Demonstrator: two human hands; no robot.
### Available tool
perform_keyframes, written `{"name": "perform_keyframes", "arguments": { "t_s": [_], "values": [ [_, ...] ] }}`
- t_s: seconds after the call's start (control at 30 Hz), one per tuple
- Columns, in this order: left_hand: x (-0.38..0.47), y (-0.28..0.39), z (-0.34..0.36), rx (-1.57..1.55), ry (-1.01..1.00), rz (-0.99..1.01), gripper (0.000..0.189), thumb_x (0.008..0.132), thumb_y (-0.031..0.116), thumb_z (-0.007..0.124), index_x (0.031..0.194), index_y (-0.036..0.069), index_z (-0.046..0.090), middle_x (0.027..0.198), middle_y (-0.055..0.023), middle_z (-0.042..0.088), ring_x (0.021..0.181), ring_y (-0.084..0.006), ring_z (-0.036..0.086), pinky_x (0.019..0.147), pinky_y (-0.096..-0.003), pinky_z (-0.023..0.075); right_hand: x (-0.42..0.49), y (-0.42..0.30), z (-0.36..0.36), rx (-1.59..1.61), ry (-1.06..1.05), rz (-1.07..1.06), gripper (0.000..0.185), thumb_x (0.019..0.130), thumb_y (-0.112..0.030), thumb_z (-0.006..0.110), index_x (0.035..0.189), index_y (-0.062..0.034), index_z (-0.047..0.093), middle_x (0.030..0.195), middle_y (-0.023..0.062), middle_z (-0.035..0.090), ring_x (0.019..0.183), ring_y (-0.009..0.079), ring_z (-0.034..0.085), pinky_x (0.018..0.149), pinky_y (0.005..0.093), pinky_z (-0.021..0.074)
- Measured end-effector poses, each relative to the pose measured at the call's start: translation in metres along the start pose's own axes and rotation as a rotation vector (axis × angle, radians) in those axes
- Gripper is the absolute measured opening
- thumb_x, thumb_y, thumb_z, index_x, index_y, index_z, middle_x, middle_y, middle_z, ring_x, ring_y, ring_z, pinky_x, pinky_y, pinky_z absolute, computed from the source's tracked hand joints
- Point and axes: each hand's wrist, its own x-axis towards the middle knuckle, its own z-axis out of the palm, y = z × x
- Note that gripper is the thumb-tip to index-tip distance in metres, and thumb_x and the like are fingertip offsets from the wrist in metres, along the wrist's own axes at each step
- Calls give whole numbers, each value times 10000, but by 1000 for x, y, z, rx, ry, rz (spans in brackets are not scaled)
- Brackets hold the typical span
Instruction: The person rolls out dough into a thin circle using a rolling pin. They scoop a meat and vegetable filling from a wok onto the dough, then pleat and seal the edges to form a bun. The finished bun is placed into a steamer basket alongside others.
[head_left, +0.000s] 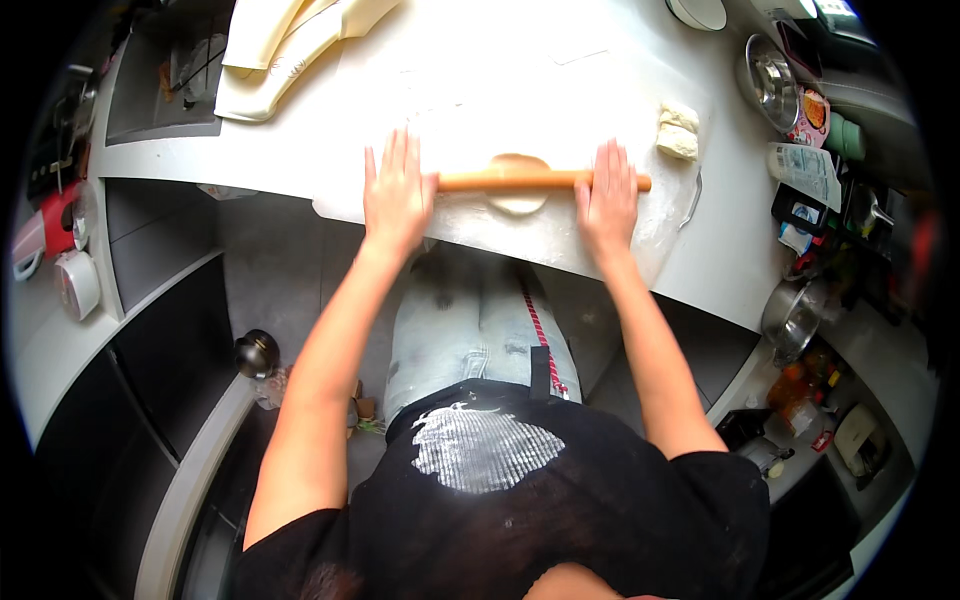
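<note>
Across a flat, pale round of dough (517, 202) lies a wooden rolling pin (517, 180). My left hand (396, 196) rests palm down over the pin's left end, which it hides, with its fingers stretched forward. Near the other end, my right hand (609, 199) presses flat on the pin, and a short tip sticks out past it. The dough shows both in front of the pin and behind it. Beneath is a floured, translucent mat (630, 247). Two small lumps of dough (678, 132) sit touching each other to the right of my right hand.
Cream-coloured rubber-like pieces (289, 64) lie by a dark sink (165, 124) at upper left. A white bowl (699, 11), a steel bowl (771, 82) and several packets (806, 172) line the right side. The white counter's front edge (525, 262) runs before my legs.
</note>
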Motion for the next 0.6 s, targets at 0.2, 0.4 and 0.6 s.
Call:
{"name": "perform_keyframes", "arguments": {
  "t_s": [0.2, 0.4, 0.6],
  "values": [
    [36, -11, 0, 31, 221, -17, 612, 1021, 308, 448, 1513, -34, 324, 1615, -180, 278, 1504, -321, 245, 1218, -560, 114, 54, -10, -4, -20, 63, -57, 633, 978, -317, 534, 1519, -39, 359, 1597, 124, 336, 1472, 291, 312, 1218, 467, 217],
    [-48, 7, 5, -8, -23, 27, 670, 974, 348, 538, 1503, -22, 356, 1594, -209, 308, 1487, -357, 280, 1217, -563, 134, -43, -11, -10, -10, -41, 40, 736, 952, -353, 579, 1544, -22, 292, 1606, 160, 295, 1498, 321, 249, 1230, 479, 183],
    [44, -13, 4, 79, 206, -18, 620, 1010, 396, 441, 1517, 47, 366, 1619, -136, 288, 1517, -314, 212, 1216, -574, 90, 59, -12, -1, -22, 38, -27, 675, 970, -317, 549, 1530, -17, 323, 1596, 179, 307, 1491, 332, 259, 1221, 483, 194]
  ]
}}
